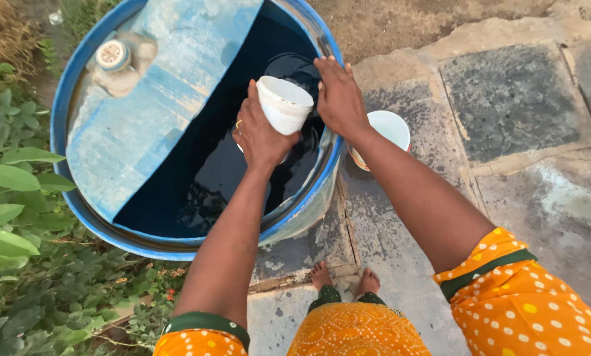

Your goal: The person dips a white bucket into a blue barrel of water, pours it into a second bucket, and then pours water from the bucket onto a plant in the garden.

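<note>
Left hand point(259, 135) wrapped around a white plastic cup point(283, 104), smooth, tapered, tilted over dark water in a blue plastic drum point(78, 66). Right hand point(338, 99) flat, fingers spread, pressing the drum's rim just beside the cup. Drum half covered by scuffed blue lid point(157, 92). White round bucket point(391, 128) on rough stone paving point(513, 99) behind right forearm.

Grey stone paving slabs point(506, 99), bare dirt beyond, leafy green plants point(18, 217) left, daylight.
</note>
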